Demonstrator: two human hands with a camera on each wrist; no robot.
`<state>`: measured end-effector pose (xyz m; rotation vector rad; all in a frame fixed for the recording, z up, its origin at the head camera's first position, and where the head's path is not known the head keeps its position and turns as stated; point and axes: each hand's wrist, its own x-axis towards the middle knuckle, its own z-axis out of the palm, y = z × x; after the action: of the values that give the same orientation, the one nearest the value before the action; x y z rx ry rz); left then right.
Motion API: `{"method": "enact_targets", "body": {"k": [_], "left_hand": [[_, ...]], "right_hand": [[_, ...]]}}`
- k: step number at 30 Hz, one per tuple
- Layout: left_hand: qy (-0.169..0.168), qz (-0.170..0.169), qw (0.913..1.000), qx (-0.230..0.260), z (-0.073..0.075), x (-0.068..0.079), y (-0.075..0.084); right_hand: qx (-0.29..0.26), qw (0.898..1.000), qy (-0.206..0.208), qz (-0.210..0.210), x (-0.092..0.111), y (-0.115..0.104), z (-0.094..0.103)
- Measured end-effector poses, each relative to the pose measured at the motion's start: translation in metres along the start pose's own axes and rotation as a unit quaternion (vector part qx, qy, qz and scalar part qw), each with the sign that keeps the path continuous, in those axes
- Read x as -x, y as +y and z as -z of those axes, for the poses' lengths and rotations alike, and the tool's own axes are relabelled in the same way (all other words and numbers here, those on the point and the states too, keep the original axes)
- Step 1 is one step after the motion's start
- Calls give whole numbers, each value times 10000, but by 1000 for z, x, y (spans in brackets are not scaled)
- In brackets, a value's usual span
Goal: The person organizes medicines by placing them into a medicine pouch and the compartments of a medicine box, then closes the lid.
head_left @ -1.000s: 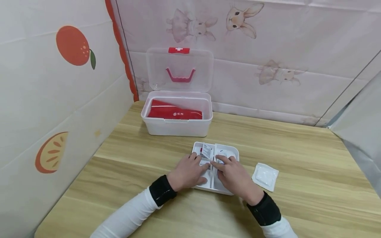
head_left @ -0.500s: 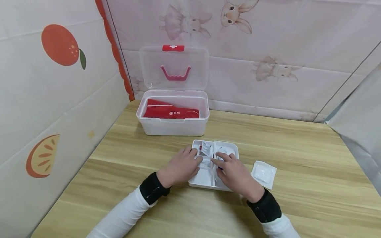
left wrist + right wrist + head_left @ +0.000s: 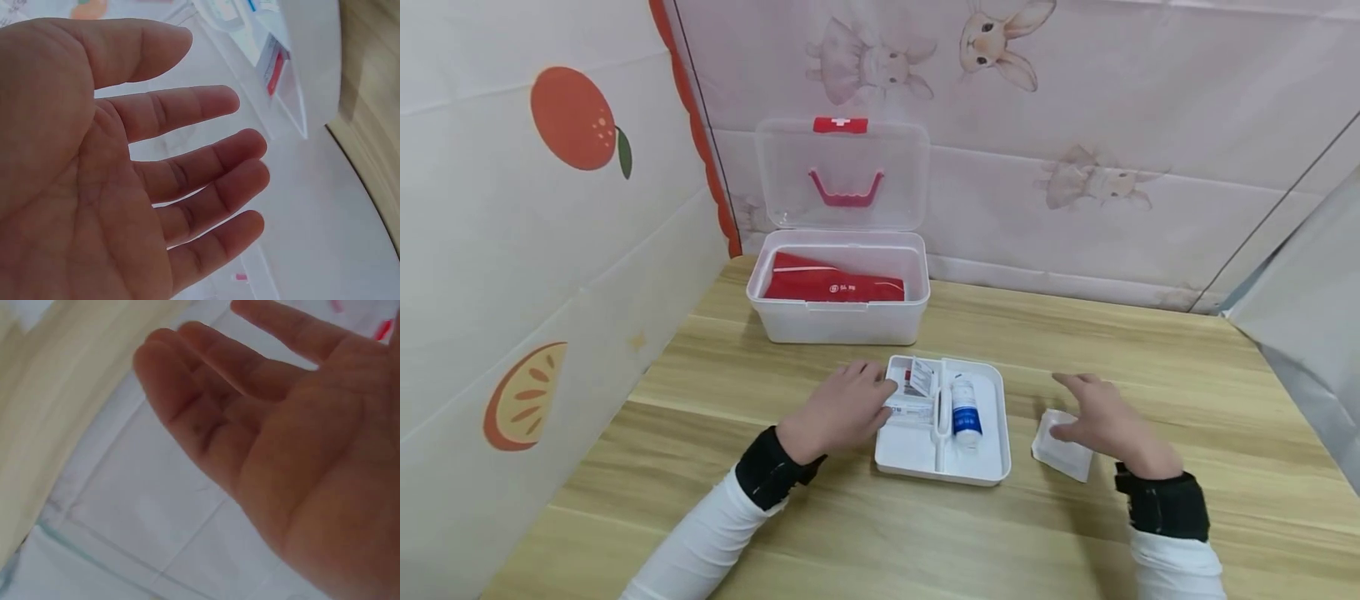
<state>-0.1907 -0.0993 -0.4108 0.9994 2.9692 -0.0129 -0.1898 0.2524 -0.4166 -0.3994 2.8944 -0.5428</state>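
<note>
A white divided tray (image 3: 904, 454) sits on the table, with a raised handle along its middle. On its right side lies a white bottle with a blue band (image 3: 967, 418). The left side holds a small red-and-white packet (image 3: 919, 379) standing tilted and a flat white printed item (image 3: 913, 413). My left hand (image 3: 838, 408) is at the tray's left edge; the left wrist view shows its palm (image 3: 69, 181) bare and fingers spread. My right hand (image 3: 1112, 427) is over a square white packet (image 3: 1063, 460), partly covering it, fingers extended; whether it touches is unclear.
Behind the tray stands a translucent first-aid box (image 3: 838, 323) with its lid (image 3: 790, 175) raised. A folded red cloth-like item (image 3: 820, 283) lies inside it. Printed curtains (image 3: 1075, 108) close off the back and left of the wooden table (image 3: 760, 550).
My right hand has left the tray's right side and moved right to the square packet, uncovering the bottle. My left hand has drawn back left to the tray's edge.
</note>
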Motion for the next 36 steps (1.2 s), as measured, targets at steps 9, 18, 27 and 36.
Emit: {"method": "enact_targets", "body": {"k": [9,18,27,36], "left_hand": [[121,-71,9997,198,6,5,-4],[172,-108,9985,506,17,9,-3],[1046,-883,9877,752,29,6,20],[2659,-1667,9427,1131,19,2,37]], "right_hand": [[-329,9919,-887,-849,-8,27,-11],[-163,9996,-71,-209,-5,25,-7],[-42,9767,1768,1213,16,-60,8],[-741,9067,2739,3120,11,-120,-30]]}}
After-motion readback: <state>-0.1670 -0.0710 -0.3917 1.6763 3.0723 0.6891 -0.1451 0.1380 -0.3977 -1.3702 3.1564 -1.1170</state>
